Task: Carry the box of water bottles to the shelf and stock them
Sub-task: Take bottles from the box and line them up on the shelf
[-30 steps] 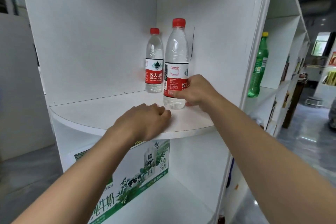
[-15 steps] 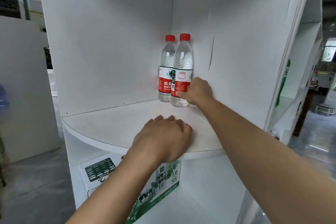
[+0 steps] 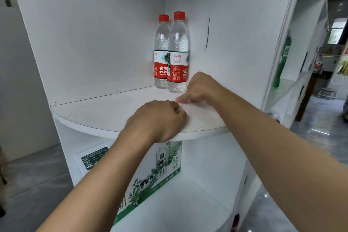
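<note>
Two clear water bottles with red caps and red-and-white labels stand side by side in the back corner of the white rounded shelf (image 3: 98,113): the left bottle (image 3: 161,51) slightly behind the right bottle (image 3: 178,52). My right hand (image 3: 199,88) is just right of and in front of the right bottle, off it, fingers curled down onto the shelf board, holding nothing. My left hand (image 3: 160,118) rests knuckles-up on the shelf's front edge, fingers curled, empty.
A white-and-green milk carton box (image 3: 150,179) lies on the lower shelf under the board. To the right, a neighbouring shelf unit holds a green bottle (image 3: 281,62). Grey floor lies left and right of the unit.
My right hand pushed the right bottle back into the corner beside the other one, then let go and drew back slightly. My left hand stayed on the shelf edge.
</note>
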Tool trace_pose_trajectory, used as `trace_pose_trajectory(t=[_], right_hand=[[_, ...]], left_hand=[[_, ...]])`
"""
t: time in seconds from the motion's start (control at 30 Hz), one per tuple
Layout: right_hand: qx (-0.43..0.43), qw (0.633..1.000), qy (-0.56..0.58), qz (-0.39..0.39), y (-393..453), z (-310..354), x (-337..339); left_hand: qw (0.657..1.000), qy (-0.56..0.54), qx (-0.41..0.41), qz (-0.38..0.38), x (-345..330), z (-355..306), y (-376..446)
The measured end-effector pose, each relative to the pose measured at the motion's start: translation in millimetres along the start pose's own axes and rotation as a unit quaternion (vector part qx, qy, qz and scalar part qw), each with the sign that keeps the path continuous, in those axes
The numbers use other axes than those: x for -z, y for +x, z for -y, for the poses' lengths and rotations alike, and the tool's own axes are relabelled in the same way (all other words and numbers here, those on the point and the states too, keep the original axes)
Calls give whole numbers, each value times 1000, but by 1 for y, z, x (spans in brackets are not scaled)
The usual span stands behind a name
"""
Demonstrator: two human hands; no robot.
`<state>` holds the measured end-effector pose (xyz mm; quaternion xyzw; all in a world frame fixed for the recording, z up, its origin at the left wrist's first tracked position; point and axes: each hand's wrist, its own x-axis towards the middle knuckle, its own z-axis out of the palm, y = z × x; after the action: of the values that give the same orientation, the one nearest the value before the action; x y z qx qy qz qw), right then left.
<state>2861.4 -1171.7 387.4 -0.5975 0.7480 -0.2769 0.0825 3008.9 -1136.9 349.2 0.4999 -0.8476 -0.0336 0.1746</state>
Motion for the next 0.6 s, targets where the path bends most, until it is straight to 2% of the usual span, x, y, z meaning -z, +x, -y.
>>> trace_pose_trajectory(t=[0.13, 0.23, 0.4, 0.6], right_hand=[[53, 997, 48, -19, -51, -21, -1], [84, 993, 66, -46, -77, -32, -1], [160, 979, 54, -112, -122, -59, -2], [192, 948, 138, -212, -162, -135, -1]], left_hand=[[1000, -12, 7, -15, -2, -3, -4], [997, -13, -4, -71, -2, -8, -11], [979, -52, -76, -184, -14, -40, -32], [949, -107, -138, -262, -60, -107, -51]])
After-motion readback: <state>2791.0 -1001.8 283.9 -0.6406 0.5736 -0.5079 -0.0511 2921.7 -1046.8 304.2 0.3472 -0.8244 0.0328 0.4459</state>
